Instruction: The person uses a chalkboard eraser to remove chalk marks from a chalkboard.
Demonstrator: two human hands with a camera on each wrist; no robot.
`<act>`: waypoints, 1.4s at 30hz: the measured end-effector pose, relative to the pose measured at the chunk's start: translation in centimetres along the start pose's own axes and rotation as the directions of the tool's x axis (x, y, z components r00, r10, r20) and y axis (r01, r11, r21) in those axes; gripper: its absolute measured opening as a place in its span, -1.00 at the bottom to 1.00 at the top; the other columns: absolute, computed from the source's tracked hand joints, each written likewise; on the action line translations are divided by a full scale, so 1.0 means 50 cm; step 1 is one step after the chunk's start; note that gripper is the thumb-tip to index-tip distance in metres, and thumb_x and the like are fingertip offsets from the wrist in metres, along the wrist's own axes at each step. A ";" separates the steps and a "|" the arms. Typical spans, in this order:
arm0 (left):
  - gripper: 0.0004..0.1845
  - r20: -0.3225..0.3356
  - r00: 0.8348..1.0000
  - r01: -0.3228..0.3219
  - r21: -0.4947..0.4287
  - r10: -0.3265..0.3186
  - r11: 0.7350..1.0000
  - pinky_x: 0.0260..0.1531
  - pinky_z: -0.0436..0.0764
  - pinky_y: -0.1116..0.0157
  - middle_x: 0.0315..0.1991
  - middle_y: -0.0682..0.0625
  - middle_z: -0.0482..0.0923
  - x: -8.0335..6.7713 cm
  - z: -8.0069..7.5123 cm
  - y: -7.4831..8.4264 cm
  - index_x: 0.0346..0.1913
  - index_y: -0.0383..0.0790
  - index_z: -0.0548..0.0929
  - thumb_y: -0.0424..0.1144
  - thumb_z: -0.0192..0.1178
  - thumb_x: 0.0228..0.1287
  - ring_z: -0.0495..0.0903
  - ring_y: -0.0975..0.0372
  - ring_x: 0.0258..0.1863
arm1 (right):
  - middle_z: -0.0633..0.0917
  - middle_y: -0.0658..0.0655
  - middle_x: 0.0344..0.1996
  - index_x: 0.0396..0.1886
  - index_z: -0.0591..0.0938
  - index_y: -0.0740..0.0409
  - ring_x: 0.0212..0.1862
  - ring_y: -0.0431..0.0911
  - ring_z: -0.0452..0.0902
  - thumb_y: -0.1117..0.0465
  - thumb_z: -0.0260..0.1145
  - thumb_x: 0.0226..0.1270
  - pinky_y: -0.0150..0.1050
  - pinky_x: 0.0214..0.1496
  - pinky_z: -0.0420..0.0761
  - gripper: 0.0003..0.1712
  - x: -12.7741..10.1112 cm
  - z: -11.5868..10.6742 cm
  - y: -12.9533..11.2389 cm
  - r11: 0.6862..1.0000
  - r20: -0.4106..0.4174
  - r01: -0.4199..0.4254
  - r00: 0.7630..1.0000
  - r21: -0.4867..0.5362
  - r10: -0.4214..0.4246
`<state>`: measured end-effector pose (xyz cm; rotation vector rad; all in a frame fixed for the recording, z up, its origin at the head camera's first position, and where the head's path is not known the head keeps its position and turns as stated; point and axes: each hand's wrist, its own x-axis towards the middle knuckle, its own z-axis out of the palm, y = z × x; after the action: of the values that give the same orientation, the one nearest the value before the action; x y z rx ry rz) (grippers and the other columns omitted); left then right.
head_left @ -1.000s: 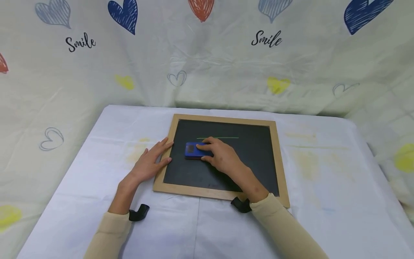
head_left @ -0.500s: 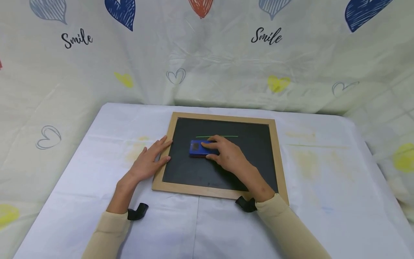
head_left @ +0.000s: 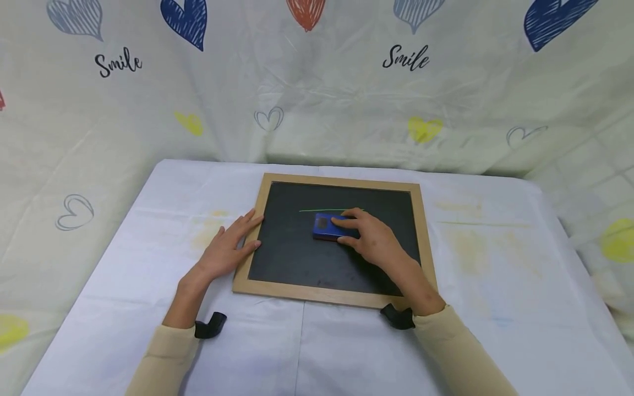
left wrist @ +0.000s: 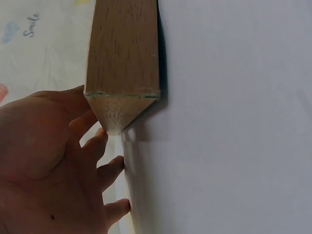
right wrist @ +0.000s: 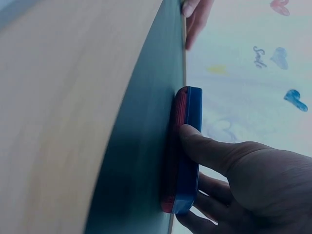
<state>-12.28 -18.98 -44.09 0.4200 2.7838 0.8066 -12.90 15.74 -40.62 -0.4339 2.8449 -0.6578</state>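
Observation:
A wood-framed chalkboard [head_left: 426, 231] lies flat on the table, with a thin green chalk line [head_left: 322, 210] across its upper half. My right hand [head_left: 369, 236] grips a blue eraser [head_left: 326, 227] with a red felt underside [right wrist: 179, 146] and holds it on the board just below the line's right part. The thumb [right wrist: 214, 151] lies along the eraser's blue side. My left hand [head_left: 229, 248] rests flat, fingers straight, against the board's left frame edge [left wrist: 124, 58].
A pale cloth covers the table [head_left: 495, 264]. A heart-printed "Smile" sheet [head_left: 406, 58] hangs close behind and to both sides. Black wrist-camera mounts [head_left: 210, 325] sit at both cuffs.
My right hand has slid the eraser rightward along the board, from under the line's left end towards its right end. The left hand has stayed on the frame.

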 end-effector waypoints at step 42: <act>-0.29 0.003 1.000 0.005 -0.015 -0.005 1.000 0.56 -0.17 -0.45 0.72 -0.15 -0.04 -0.003 -0.002 0.002 0.66 -0.08 0.20 -0.05 0.15 0.58 -0.03 -0.20 0.69 | 0.49 0.32 0.44 0.44 0.57 0.01 0.40 0.41 0.45 0.09 0.44 0.42 0.29 0.24 0.60 -0.38 -0.103 -0.077 0.148 0.993 -0.050 -0.110 0.993 -0.034 0.108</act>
<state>-12.17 -19.01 -43.94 0.4109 2.7728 0.8245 -10.79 25.29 -39.99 -0.2690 2.9057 -0.6038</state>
